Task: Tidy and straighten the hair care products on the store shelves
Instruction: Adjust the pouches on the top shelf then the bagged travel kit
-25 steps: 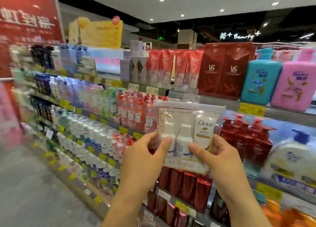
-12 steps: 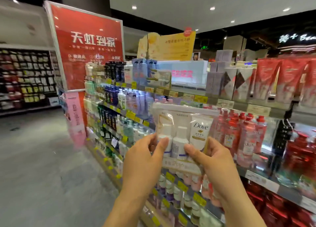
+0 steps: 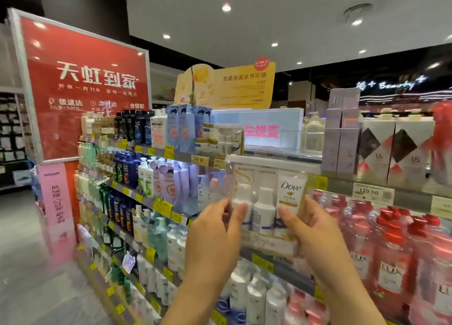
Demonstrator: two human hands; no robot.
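Clear pouch (image 3: 266,178) of three Dove minis

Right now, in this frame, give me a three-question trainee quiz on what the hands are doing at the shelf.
1. True or false: both hands hold the Dove travel pack.
2. What brand is on the red bottles at lower right? A) LUX B) Clear C) VS
3. What price shows on the shelf tag to the right of the pack?

Key: 1 true: left hand and right hand pinch it. 2 A. 3 119.90.
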